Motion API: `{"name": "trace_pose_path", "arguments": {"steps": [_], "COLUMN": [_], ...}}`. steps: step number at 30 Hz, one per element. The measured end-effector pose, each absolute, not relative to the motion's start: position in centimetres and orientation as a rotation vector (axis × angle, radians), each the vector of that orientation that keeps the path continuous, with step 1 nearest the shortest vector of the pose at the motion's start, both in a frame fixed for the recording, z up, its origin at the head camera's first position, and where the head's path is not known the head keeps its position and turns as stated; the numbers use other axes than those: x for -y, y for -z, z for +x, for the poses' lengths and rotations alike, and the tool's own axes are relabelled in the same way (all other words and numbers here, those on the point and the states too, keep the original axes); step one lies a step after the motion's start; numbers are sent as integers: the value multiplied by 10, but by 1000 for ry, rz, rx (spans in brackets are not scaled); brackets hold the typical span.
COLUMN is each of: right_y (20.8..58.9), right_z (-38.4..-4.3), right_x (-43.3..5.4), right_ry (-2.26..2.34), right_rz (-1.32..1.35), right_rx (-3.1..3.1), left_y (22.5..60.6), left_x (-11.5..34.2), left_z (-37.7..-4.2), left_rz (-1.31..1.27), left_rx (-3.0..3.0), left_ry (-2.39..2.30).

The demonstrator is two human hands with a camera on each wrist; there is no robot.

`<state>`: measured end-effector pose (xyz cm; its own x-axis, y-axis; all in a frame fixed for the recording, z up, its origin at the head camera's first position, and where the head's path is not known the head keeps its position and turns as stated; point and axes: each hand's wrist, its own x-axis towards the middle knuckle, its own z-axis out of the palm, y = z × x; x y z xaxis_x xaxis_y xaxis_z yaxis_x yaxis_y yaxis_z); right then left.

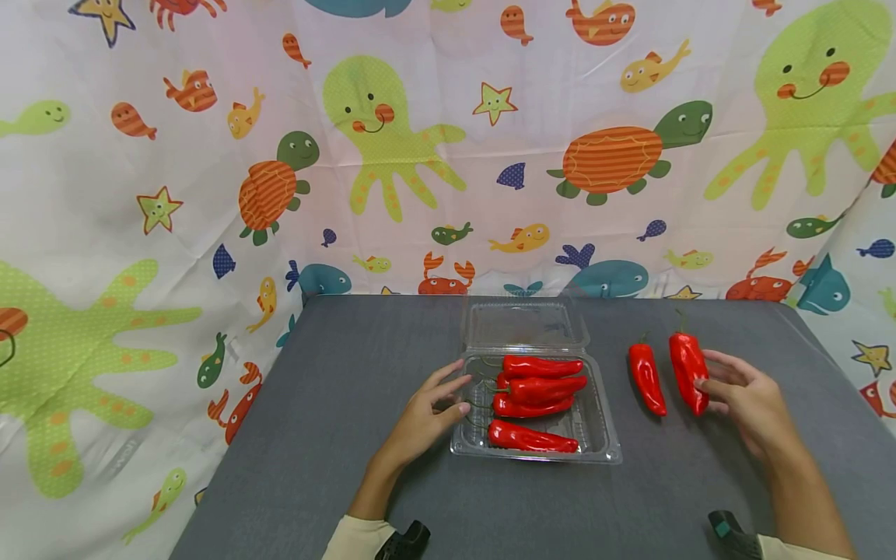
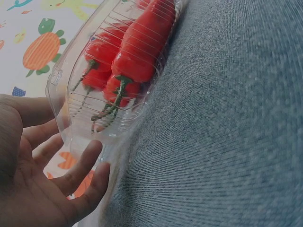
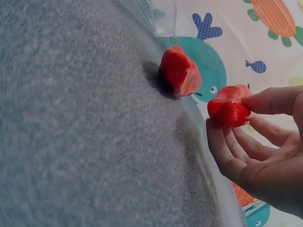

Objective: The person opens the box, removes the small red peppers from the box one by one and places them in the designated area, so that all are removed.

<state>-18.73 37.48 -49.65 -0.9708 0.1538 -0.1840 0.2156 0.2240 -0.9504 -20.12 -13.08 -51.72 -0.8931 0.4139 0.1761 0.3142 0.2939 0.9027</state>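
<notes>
On the grey table, a clear plastic clamshell container (image 1: pixel 603 439) stands with its lid (image 1: pixel 521 323) tipped back. Several glossy red peppers (image 1: pixel 533 437) with thin green stems lie in its base. Beside the container's left wall is my left hand (image 1: pixel 418 420), fingers loosely bent and fingertips right at the rim; the left wrist view shows nothing in its grasp. My right hand (image 1: pixel 752 404) pinches a red pepper (image 3: pixel 227 109) by its lower end between thumb and fingers, the stem pointing away from me. Another red pepper (image 1: pixel 647 379) lies to the left of that one, right of the container.
Behind the table hangs a white cloth (image 1: pixel 434 233) printed with sea animals, meeting the table's far edge. The grey tabletop (image 1: pixel 336 373) extends to both sides of the container. A dark strap device (image 1: pixel 404 542) sits at my left wrist.
</notes>
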Motion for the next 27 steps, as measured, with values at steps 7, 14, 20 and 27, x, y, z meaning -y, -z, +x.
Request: {"name": "trace_pose_path", "arguments": {"steps": [7,14,20,27], "right_y": [505,510,511,513], "right_z": [-189,-190,-190,-191], "right_x": [-379,-380,-380,-380], "right_ry": [1860,1821,1745,1678], "right_rz": [396,391,396,379], "right_rx": [-2403,-2419,-2460,-2519], "left_y": [518,519,519,520], "left_x": [131,131,131,131], "left_z": [-202,-203,-203,-203], "left_rz": [690,693,681,676], "left_rx": [-2453,-2445,-2445,-2443], "left_ry": [-1673,-1683,-1681,-1683]}}
